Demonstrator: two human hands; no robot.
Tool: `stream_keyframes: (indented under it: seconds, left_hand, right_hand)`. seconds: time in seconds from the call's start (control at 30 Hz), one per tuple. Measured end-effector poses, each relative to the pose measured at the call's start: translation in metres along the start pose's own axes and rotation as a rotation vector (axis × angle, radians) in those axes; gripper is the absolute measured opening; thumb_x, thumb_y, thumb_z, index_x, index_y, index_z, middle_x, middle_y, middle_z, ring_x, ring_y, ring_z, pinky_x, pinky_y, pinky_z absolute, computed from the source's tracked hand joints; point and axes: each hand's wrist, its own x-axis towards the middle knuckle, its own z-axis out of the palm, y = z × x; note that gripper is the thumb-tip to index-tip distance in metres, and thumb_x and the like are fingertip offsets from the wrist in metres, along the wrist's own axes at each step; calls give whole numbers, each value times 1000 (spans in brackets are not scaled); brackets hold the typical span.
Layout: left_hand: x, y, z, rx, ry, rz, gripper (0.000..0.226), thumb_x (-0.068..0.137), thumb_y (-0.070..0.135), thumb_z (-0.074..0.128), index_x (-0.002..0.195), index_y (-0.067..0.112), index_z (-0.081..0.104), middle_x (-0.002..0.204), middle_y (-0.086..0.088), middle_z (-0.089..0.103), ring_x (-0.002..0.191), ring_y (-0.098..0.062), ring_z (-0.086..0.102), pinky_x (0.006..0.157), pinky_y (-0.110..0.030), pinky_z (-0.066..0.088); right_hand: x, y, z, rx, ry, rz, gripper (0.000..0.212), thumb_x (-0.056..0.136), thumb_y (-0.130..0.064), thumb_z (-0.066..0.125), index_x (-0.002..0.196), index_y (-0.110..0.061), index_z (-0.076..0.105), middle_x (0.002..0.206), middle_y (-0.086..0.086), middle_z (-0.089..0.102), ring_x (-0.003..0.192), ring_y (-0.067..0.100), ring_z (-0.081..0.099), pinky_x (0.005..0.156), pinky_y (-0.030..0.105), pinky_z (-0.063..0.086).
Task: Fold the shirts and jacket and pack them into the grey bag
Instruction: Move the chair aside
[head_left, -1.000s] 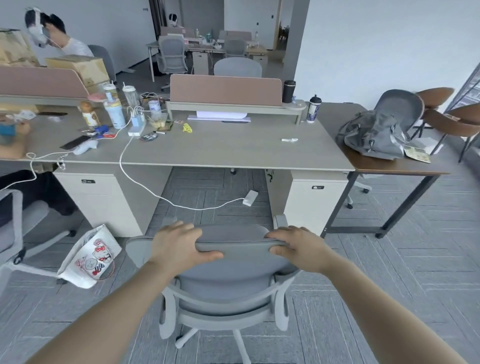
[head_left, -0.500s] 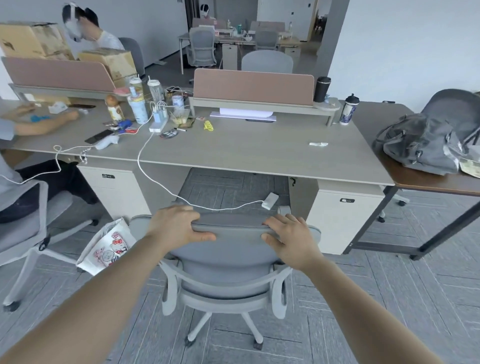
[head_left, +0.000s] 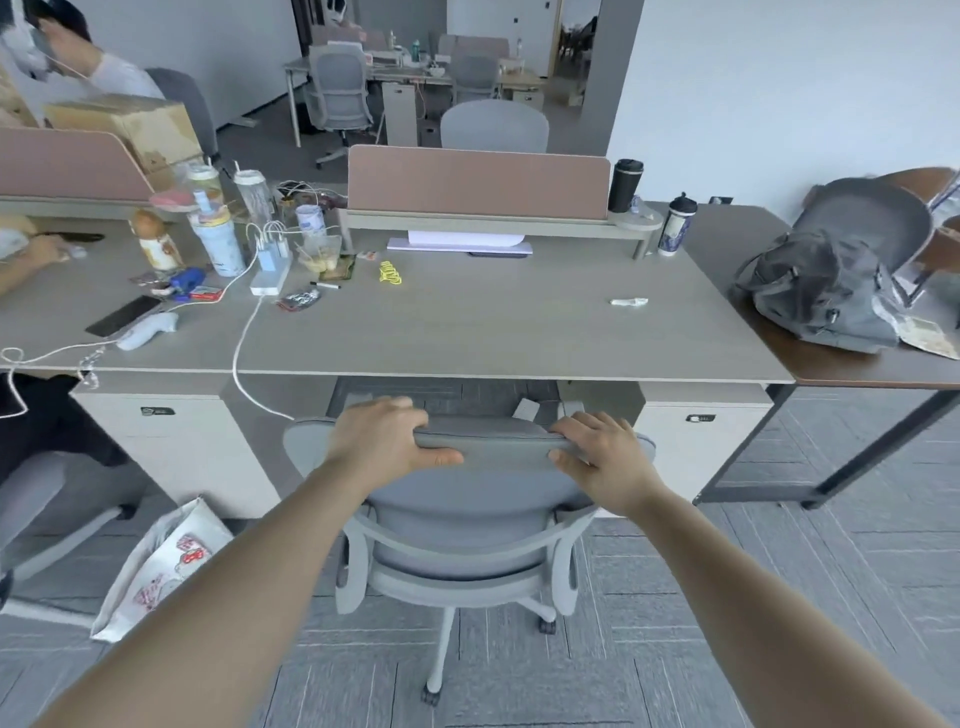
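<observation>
The grey bag (head_left: 818, 296) lies slumped on the brown side table (head_left: 737, 244) at the right, far from both hands. No shirts or jacket are in view. A grey office chair (head_left: 467, 519) stands in front of the long grey desk (head_left: 493, 332), its backrest towards me. My left hand (head_left: 387, 441) grips the top edge of the backrest, fingers over the far side and thumb on the near side. My right hand (head_left: 605, 457) grips the same edge further right in the same way.
Bottles, a power strip (head_left: 270, 278), cables and a phone crowd the desk's left part. A white tote bag (head_left: 161, 566) leans on the floor at the left. Another person's arm (head_left: 26, 260) rests on the desk. A second grey chair (head_left: 878, 218) stands behind the bag.
The chair has rolled forward toward the desk with both hands still on its backrest. My view has come closer to the desk and turned a little to the left.
</observation>
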Motion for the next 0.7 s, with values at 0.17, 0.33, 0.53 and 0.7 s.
stream_keyframes:
  seconds: [0.17, 0.33, 0.53, 0.7]
  left_hand:
    - [50, -22, 13, -8, 5, 8, 116, 39, 103, -7, 86, 25, 65, 83, 8, 57, 81, -14, 58, 52, -26, 27]
    - [98, -46, 29, -34, 9, -4, 118, 39, 105, -3, 86, 23, 67, 82, 8, 57, 84, -16, 60, 62, -28, 44]
    - [142, -67, 40, -15, 9, -31, 108, 46, 105, 6, 78, 23, 69, 75, 9, 57, 75, -16, 60, 59, -28, 46]
    - [167, -72, 54, -12, 120, -5, 86, 63, 99, 22, 53, 20, 55, 56, 8, 47, 55, -17, 55, 44, -23, 38]
  right_hand:
    - [53, 14, -2, 18, -28, 16, 66, 82, -59, 28, 117, -17, 65, 107, -1, 65, 100, 27, 55, 81, 30, 26]
    - [101, 33, 13, 14, 7, -23, 58, 86, -55, 32, 113, -17, 66, 103, 0, 66, 98, 30, 58, 82, 35, 34]
    - [149, 52, 28, 14, 79, -76, 42, 88, -48, 39, 100, -18, 66, 87, -2, 64, 80, 28, 59, 72, 37, 40]
    - [177, 71, 26, 67, 81, -90, 37, 89, -47, 42, 99, -21, 65, 86, -5, 63, 78, 25, 57, 69, 33, 35]
